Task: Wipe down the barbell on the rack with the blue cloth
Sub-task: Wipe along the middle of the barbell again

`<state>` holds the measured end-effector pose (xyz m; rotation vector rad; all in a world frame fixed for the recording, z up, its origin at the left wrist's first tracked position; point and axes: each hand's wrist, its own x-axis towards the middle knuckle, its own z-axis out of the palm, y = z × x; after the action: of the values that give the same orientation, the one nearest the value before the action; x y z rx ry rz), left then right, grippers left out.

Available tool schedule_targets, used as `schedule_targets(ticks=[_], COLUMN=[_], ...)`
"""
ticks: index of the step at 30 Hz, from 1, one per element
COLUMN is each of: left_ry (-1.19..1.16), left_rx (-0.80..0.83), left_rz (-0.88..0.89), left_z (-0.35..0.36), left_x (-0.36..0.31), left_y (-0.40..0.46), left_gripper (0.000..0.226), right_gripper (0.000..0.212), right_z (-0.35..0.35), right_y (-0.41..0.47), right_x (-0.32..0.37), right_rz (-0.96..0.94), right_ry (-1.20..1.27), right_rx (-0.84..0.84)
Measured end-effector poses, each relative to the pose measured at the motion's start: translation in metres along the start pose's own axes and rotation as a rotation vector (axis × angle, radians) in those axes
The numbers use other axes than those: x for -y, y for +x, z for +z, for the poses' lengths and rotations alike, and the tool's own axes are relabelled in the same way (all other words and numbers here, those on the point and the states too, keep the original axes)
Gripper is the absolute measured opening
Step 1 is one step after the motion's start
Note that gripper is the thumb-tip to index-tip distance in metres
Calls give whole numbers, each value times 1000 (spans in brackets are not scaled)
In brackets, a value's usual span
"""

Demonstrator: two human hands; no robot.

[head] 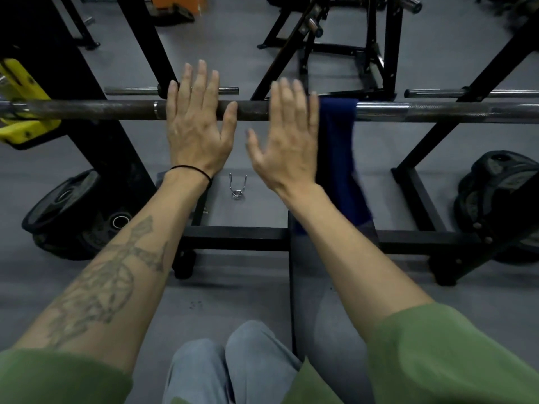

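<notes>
Single view, head-mounted, wide-angle. It looks forward and steeply down from above the person's lap, close over both forearms. The barbell (291,110) crosses the frame horizontally just above centre, near the lens; straight lines bow toward the edges. The gym floor (250,205) fills the lower ground, with further equipment at top.

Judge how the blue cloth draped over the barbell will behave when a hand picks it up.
The blue cloth hangs folded over the barbell, so it is probably floppy and will sag from any grip. It looks thin, so likely light. Pulled from one side, it may slide off the bar's smooth section.
</notes>
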<state>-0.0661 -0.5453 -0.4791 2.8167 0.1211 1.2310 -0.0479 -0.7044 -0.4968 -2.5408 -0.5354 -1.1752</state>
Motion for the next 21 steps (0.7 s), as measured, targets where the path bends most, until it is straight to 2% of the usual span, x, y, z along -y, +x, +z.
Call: schedule_targets(ticks=[3, 6, 12, 16, 21], left_ry=[4, -4, -11, -7, 22], left_rx=[14, 19, -12, -13, -8], left_rz=[1, 11, -10, -13, -3], left_z=[-1, -2, -1, 0, 0], left_x=[0, 2, -1, -1, -1], left_y=[0, 0, 0, 0, 1], left_gripper=[63, 63, 61, 61, 63], right_gripper=[75, 69, 65, 69, 74], right_z=[4, -3, -25, -17, 1], right_y=[5, 5, -9, -3, 2], right_x=[7, -24, -102, -63, 8], right_rz=[-98, -219, -18, 184, -41], right_ry=[46, 32, -71, -32, 64], right_rx=[-21, -15, -55, -81, 3])
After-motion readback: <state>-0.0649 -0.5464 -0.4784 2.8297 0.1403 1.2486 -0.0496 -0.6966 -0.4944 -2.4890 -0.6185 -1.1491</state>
